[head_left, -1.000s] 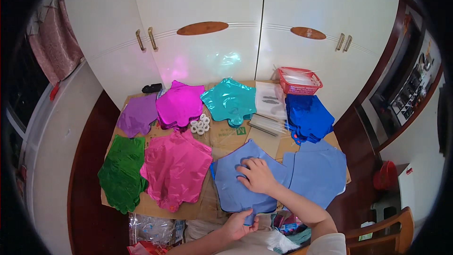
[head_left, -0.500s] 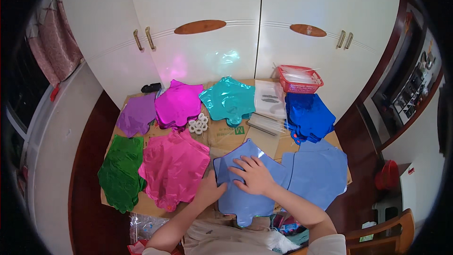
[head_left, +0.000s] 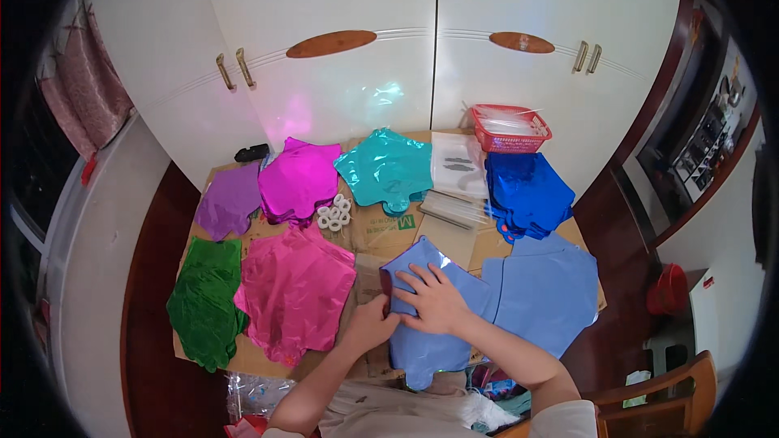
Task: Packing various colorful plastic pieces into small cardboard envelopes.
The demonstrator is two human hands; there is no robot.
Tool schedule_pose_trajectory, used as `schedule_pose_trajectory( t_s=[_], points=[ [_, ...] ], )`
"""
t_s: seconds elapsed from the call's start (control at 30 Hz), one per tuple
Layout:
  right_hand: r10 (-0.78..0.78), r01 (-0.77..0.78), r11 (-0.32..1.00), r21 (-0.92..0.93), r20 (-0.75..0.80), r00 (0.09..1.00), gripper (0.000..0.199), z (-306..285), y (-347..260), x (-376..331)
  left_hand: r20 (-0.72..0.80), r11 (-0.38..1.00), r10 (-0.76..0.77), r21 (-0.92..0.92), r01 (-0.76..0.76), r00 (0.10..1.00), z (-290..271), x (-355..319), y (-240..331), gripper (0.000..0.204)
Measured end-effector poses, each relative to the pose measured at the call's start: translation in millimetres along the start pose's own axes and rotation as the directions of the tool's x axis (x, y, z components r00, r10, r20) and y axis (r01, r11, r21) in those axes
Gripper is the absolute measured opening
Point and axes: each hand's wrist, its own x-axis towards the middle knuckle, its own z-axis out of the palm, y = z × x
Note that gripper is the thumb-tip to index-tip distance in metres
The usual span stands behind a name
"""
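Before me lies a star-shaped, flat foil balloon (head_left: 430, 353), matte light blue on top. Its left edge is lifted and curls over, showing a dark purple underside. Closed at that edge, my left hand (head_left: 372, 324) pinches the foil between thumb and curled fingers. My right hand (head_left: 432, 302) rests flat on the balloon's upper middle, fingers spread. Just to the right, more light blue foil balloons (head_left: 548, 296) lie in a pile, touching the one under my hands. A pink foil balloon pile (head_left: 298, 296) is left of my left hand.
Across the cardboard-covered table (head_left: 369, 264) lie green (head_left: 204, 300), purple (head_left: 230, 201), magenta (head_left: 300, 178), teal (head_left: 385, 166) and dark blue (head_left: 529, 191) foil pieces. White rolls (head_left: 334, 213), clear-wrapped sticks (head_left: 449, 209) and a red basket (head_left: 511, 142) sit among them. White cabinets (head_left: 349, 105) stand behind.
My left hand has closed on the balloon's left edge and pulled it up and inward, baring the purple underside. My right hand stays flat on top. The view has shifted slightly.
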Motion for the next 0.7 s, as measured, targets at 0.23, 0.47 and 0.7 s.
schedule_pose_trajectory(
  t_s=[0.23,0.47,0.7],
  points=[
    [0.028,-0.03,0.999,0.023,0.083,0.996,0.034,1,5,1,0.058,0.996,0.086,0.025,-0.087,0.995,15,3,-1,0.021],
    [0.269,-0.226,0.902,0.369,-0.07,0.961,0.027,13,14,4,0.023,0.973,0.208,0.1,-0.209,0.978,26,8,-10,0.02],
    [0.289,-0.247,0.916,0.315,-0.095,0.952,0.026,16,12,6,0.167,0.967,0.209,0.11,-0.229,0.964,13,1,-3,0.031]
  ],
)
